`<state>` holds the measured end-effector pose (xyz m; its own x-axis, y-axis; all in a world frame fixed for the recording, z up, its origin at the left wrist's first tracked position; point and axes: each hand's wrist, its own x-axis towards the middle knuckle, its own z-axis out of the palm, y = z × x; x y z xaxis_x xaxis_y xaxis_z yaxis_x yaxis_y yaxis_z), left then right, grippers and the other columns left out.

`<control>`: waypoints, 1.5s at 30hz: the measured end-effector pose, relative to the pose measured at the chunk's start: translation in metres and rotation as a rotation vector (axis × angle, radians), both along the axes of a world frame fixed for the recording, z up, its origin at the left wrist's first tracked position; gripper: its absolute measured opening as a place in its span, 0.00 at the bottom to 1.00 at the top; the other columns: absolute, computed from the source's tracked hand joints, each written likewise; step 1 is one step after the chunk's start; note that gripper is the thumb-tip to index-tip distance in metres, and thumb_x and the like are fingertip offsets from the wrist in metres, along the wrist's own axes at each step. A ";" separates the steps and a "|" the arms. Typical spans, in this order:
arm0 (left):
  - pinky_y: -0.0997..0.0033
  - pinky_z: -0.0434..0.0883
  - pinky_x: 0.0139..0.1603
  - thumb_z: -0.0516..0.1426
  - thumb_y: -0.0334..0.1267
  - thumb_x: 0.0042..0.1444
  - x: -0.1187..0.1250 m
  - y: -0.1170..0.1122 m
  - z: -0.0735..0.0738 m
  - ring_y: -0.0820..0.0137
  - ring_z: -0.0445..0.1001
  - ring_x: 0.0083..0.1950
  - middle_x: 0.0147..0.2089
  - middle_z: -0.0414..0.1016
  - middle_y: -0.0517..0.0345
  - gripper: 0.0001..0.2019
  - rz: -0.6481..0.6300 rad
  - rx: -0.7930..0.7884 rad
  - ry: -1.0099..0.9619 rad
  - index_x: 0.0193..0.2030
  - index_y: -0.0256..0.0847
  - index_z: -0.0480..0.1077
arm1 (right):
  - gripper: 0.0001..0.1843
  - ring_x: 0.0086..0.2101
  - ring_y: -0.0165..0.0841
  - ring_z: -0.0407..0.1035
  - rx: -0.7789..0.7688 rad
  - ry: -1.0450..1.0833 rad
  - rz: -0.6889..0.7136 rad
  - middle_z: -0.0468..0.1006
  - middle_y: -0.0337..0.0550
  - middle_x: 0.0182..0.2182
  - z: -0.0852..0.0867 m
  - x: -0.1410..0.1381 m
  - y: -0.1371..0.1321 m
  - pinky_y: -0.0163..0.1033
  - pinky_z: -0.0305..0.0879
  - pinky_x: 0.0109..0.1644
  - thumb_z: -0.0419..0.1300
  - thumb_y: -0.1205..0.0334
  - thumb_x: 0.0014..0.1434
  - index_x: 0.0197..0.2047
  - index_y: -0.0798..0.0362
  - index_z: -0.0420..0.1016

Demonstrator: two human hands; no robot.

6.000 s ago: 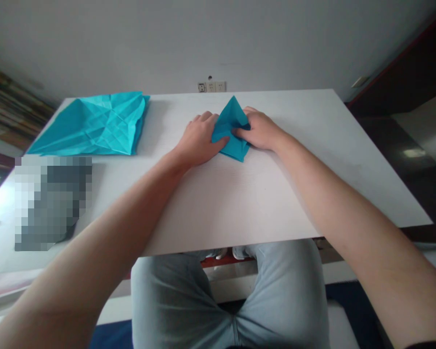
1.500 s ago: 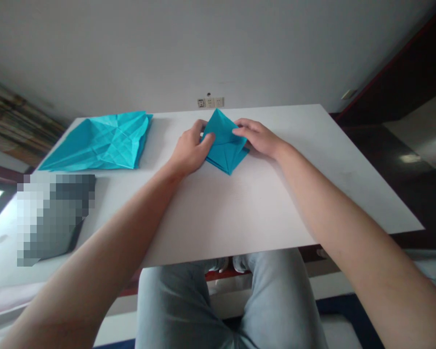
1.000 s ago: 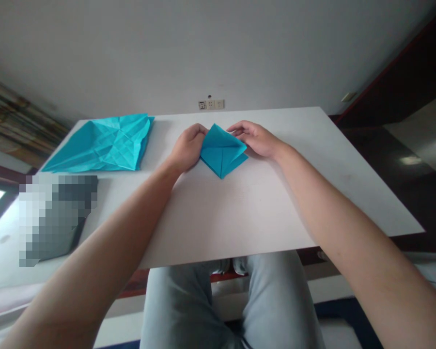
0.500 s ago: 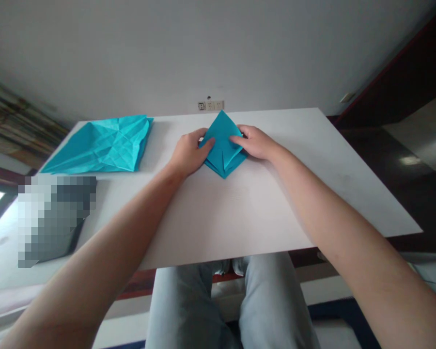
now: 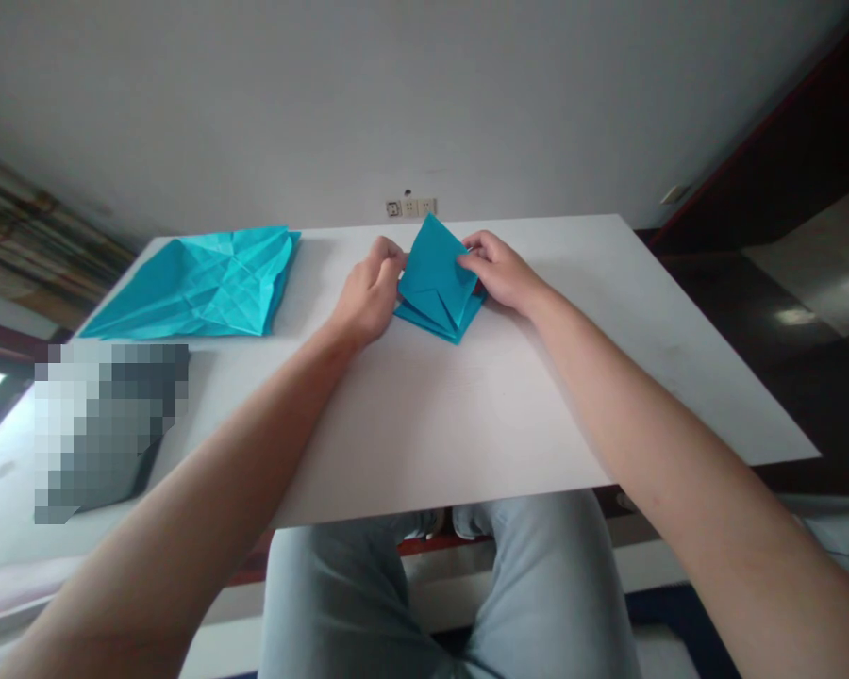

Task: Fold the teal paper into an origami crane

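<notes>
A folded teal origami paper (image 5: 439, 283) lies on the white table (image 5: 424, 424), with an upper flap lifted and tilted above a lower pointed layer. My left hand (image 5: 372, 292) grips its left side with curled fingers. My right hand (image 5: 499, 273) pinches the flap's right edge between its fingertips. Part of the paper's edge is hidden behind both hands.
A large creased teal paper sheet (image 5: 198, 288) lies at the table's far left. A pixelated grey object (image 5: 106, 429) sits at the near left. Wall sockets (image 5: 410, 207) are behind the far edge. My jeans-covered legs (image 5: 445, 594) are below the near edge.
The folded paper's upper flap has risen from the flat diamond and now tilts up. My fingers have moved from pressing on top to holding its edges.
</notes>
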<state>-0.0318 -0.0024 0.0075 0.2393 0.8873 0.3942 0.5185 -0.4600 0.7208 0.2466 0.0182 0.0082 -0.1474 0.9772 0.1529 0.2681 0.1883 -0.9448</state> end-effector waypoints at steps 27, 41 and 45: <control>0.59 0.88 0.66 0.62 0.44 0.74 0.004 -0.021 0.025 0.57 0.91 0.60 0.70 0.91 0.47 0.23 -0.123 0.059 0.107 0.71 0.45 0.87 | 0.18 0.49 0.42 0.73 0.101 -0.095 0.027 0.76 0.40 0.46 0.000 0.000 -0.005 0.49 0.79 0.61 0.75 0.53 0.75 0.47 0.41 0.68; 0.33 0.78 0.87 0.64 0.53 0.74 0.009 -0.025 0.023 0.36 0.83 0.81 0.89 0.71 0.36 0.42 -0.126 0.020 0.389 0.92 0.46 0.73 | 0.13 0.34 0.34 0.71 0.001 0.008 0.106 0.82 0.38 0.45 0.008 -0.005 -0.013 0.43 0.74 0.43 0.67 0.67 0.66 0.51 0.44 0.76; 0.32 0.79 0.86 0.67 0.49 0.70 0.011 -0.028 0.023 0.34 0.84 0.80 0.90 0.68 0.37 0.43 -0.133 0.031 0.440 0.91 0.50 0.74 | 0.09 0.32 0.35 0.70 -0.026 0.008 0.113 0.79 0.34 0.38 0.015 -0.004 -0.019 0.41 0.73 0.40 0.69 0.61 0.74 0.55 0.42 0.78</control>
